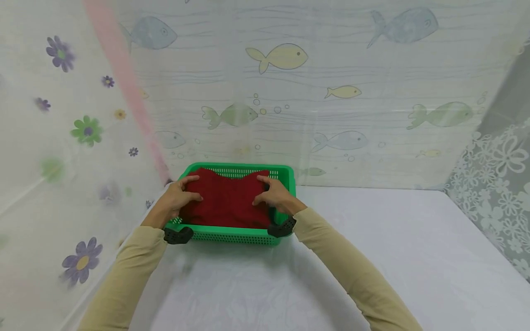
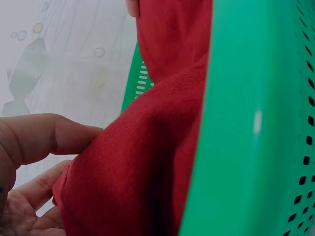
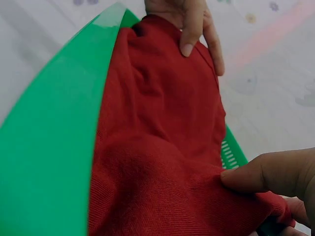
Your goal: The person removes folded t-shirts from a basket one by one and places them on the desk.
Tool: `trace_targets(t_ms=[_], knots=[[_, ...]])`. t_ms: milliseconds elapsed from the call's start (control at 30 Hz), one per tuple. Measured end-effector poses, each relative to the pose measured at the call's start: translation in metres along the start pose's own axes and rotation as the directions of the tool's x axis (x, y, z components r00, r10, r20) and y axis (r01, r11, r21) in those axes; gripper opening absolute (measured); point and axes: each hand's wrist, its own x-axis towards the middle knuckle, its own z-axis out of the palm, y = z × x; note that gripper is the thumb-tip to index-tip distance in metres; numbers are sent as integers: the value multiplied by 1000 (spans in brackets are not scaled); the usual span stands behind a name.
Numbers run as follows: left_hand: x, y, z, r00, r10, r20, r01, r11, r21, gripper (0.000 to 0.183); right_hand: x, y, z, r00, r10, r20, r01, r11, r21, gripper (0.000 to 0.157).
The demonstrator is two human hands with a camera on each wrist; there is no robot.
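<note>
Red cloth [image 1: 227, 200] lies lengthwise left-right (basket [image 1: 229, 233] likewise).

Free room right of green basket [image 1: 232, 231], fish-printed curtain [image 1: 290, 87] close behind

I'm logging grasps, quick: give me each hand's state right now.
Left hand: closed, holding the red cloth by its left end.
Right hand: closed, holding the same cloth by its right end.
</note>
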Motion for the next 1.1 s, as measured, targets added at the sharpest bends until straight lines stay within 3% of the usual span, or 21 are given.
trace_targets(t_ms=[467, 900, 1100], knots=[[-4, 3, -5, 999, 39, -19, -41, 995, -92, 78, -1, -11, -5, 999, -32, 11, 33, 999, -41, 87], [-9, 9, -8, 996, 72, -45, -78, 986, -149, 74, -4, -20, -12, 999, -12, 46, 14, 999, -37, 84], [-10, 10, -6, 995, 78, -55, -86, 983, -160, 74, -4, -19, -12, 999, 0, 47, 4, 997, -82, 84]])
